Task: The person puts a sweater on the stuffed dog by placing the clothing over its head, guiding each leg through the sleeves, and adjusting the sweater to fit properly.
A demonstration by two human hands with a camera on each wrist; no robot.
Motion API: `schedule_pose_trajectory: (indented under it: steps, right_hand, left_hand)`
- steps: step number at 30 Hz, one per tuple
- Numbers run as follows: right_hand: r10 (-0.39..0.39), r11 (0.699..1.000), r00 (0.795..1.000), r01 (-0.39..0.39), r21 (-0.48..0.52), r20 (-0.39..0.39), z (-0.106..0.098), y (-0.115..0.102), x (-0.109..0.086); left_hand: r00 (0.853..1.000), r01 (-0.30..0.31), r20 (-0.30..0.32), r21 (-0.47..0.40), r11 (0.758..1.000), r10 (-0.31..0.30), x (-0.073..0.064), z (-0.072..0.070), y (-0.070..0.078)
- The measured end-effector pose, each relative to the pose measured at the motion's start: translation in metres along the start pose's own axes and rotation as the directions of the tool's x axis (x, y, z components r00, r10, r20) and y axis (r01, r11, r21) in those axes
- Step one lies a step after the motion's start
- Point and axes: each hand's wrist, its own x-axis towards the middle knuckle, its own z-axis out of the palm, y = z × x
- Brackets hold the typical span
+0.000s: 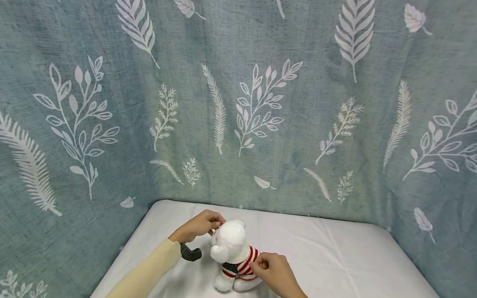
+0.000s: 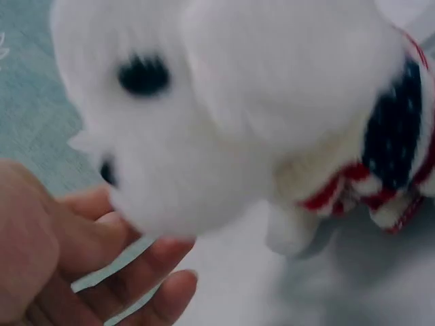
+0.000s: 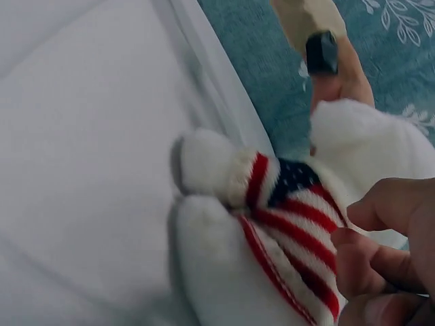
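A white plush dog (image 1: 230,236) in a striped knitted sweater (image 1: 249,260) with a dark star-patterned patch stands on the white cloth, its head turned to the left. My left hand (image 1: 201,225) is at its muzzle. In the left wrist view, the thumb and loosely bent fingers (image 2: 173,255) lie right under the muzzle (image 2: 170,183). Behind the dog, my right hand (image 1: 275,273) has its fingers curled, thumb and fingertips (image 3: 357,214) right at the sweater's back. I cannot tell whether they pinch the knit. Both front paws show in the right wrist view.
A white cloth (image 1: 316,252) covers the surface under the dog. Blue-green curtains (image 1: 283,165) with white leaf prints hang around the back and sides. A black strap device (image 1: 191,252) sits at my left wrist, below a cream sleeve (image 1: 149,269).
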Motion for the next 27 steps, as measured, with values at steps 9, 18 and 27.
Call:
schedule_pose_trajectory:
  steps: [9,18,27]
  right_hand:
    - [-0.076,0.996,0.992,0.070,0.059,0.098,0.025,-0.010,-0.005]
    - [-0.056,0.994,0.997,0.051,0.097,0.056,0.039,-0.013,-0.005]
    - [0.032,0.990,0.999,-0.038,0.137,0.044,0.031,-0.017,-0.010]
  left_hand:
    - [0.978,-0.068,0.200,0.018,0.998,0.063,0.005,0.014,-0.023]
    - [0.965,-0.082,0.258,0.103,0.991,0.053,0.004,0.027,-0.026]
    - [0.940,-0.168,0.316,0.109,0.980,0.126,0.004,0.035,-0.015]
